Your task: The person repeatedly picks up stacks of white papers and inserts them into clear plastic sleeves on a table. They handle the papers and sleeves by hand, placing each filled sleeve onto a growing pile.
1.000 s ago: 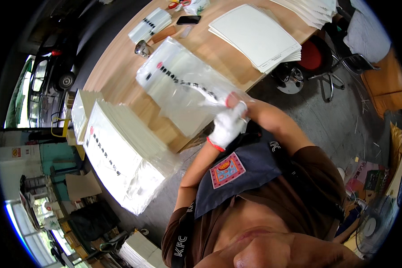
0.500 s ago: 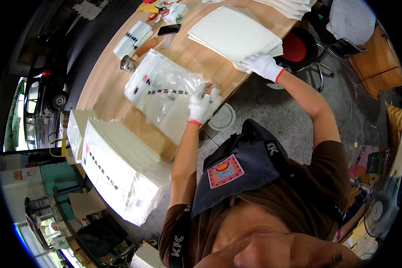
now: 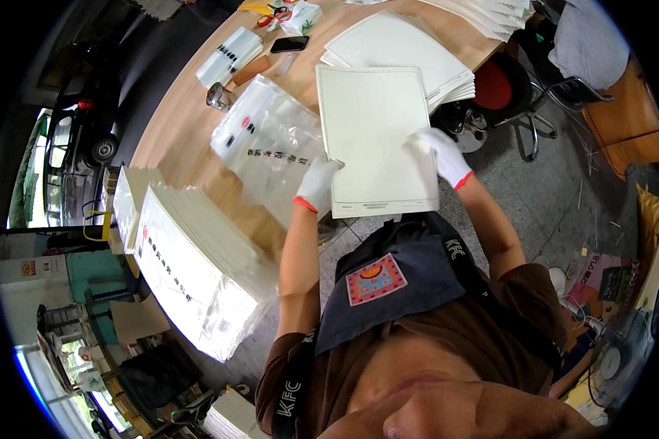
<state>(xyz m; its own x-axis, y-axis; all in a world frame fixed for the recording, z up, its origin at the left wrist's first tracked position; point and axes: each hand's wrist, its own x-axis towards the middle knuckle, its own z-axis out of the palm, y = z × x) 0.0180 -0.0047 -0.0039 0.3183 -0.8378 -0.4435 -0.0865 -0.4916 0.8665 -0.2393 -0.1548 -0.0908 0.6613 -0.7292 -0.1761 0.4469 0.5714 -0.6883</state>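
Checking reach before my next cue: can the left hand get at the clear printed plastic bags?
Probably yes: the left hand is right beside the clear printed plastic bags with nothing visibly between, though it's holding the cream paper sheets.

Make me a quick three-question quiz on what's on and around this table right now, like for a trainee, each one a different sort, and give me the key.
1. Open question: What is between the left hand and the right hand?
2. True or false: The black phone lies on the wooden table, apart from the clear plastic bags.
3. Multiple choice: What colour are the cuffs of the white gloves? A) Blue. B) Red. C) Green.

Key:
1. Cream paper, with the left thumb on its near face.
2. True.
3. B.
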